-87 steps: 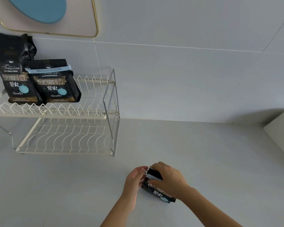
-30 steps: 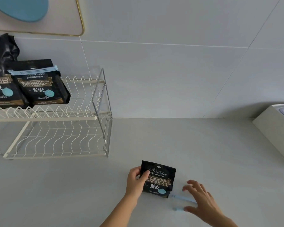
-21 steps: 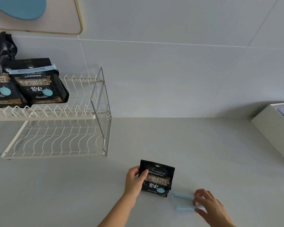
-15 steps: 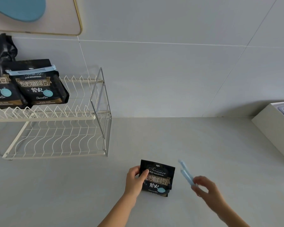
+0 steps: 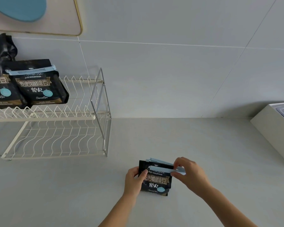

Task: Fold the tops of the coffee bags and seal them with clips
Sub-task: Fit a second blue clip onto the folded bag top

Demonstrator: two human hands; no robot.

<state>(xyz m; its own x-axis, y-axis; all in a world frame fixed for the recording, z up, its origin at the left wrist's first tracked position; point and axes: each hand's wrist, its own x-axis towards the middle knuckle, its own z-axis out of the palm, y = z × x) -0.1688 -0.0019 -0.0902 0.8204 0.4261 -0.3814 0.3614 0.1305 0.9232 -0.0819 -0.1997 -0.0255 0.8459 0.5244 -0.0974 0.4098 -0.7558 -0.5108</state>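
Note:
A small black coffee bag [image 5: 156, 181] stands on the grey counter, its top folded down. My left hand [image 5: 134, 179] grips the bag's left edge. My right hand [image 5: 189, 173] pinches the right end of a light blue clip [image 5: 161, 167], whose two arms straddle the folded top, one in front and one behind. On the upper shelf of a white wire rack [image 5: 56, 118] stand two more black coffee bags: one [image 5: 38, 84] sealed with a blue clip, and one [image 5: 0, 79] at the left edge with a crumpled top.
A white box [image 5: 275, 128] with a clear lid sits on the counter at the far right. A gold-framed board [image 5: 39, 15] hangs on the tiled wall above the rack. The rack's lower shelf holds nothing.
My right hand picked the blue clip up from the counter to the right of the bag, lifted it and brought it over the bag's folded top. My left hand kept holding the bag.

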